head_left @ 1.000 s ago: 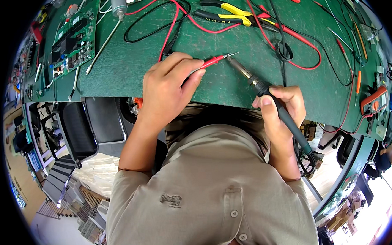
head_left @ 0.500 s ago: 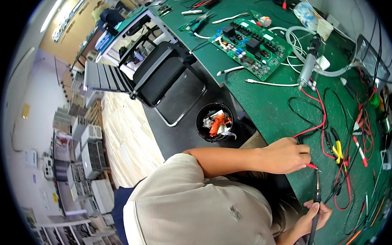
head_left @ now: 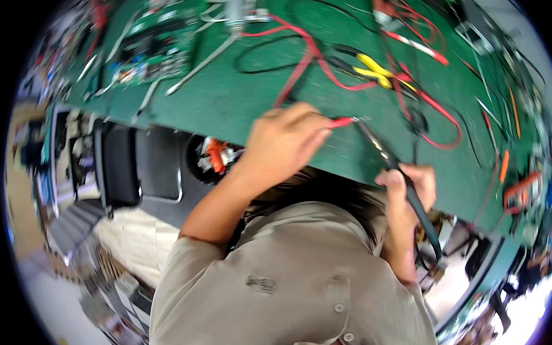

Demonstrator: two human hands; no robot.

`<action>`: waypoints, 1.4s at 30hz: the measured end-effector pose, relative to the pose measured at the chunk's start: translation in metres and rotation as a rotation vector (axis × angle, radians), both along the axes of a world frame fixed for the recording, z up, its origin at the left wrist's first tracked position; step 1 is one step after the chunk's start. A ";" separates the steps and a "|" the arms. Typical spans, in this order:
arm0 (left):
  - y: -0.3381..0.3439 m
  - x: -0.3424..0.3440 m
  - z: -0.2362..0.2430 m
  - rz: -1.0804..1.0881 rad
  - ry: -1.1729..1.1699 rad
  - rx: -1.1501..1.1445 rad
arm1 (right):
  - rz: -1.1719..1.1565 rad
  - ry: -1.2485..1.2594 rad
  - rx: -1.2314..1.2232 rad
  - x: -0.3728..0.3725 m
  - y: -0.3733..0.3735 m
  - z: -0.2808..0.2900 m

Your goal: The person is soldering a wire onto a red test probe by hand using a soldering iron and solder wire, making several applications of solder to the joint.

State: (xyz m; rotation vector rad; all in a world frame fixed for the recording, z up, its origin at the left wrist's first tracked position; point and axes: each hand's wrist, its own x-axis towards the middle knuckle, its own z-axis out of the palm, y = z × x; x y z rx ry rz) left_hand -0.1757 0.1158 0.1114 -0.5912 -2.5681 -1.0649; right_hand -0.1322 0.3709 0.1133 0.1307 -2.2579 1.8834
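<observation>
My left hand point(head_left: 287, 138) pinches a red test probe point(head_left: 341, 122) above the green bench mat point(head_left: 206, 102), its bare metal end pointing right. My right hand point(head_left: 410, 192) grips a dark-handled soldering iron point(head_left: 381, 150), whose tip is at or very near that metal end; motion blur hides whether they touch. Just behind lie yellow-and-black pliers point(head_left: 376, 68) among red leads point(head_left: 438, 115) and a black cable point(head_left: 266, 66).
A green circuit board point(head_left: 156, 49) and white cables point(head_left: 193, 72) occupy the back left; an orange meter point(head_left: 520, 191) and thin tools point(head_left: 511, 109) the right. Below the bench edge are a bin point(head_left: 211, 156) and a black chair point(head_left: 121, 166).
The view swung toward the chair and shelves on the left, then came back, now blurred. My hands keep their hold on the probe and iron, tips still close together.
</observation>
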 end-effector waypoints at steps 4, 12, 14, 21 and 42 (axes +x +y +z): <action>0.005 0.000 0.006 0.004 0.010 -0.033 | -0.032 -0.002 -0.071 0.002 0.001 -0.006; 0.008 0.002 0.004 0.005 -0.036 -0.033 | -0.055 -0.019 -0.135 0.004 -0.002 -0.008; 0.008 0.005 0.005 0.011 -0.030 -0.046 | -0.023 -0.006 -0.052 0.005 0.003 -0.011; 0.009 0.001 0.004 0.002 -0.013 -0.037 | -0.029 0.008 -0.107 0.002 0.001 -0.010; 0.009 0.000 -0.001 0.025 0.056 -0.031 | -0.029 0.007 -0.067 0.004 0.002 -0.012</action>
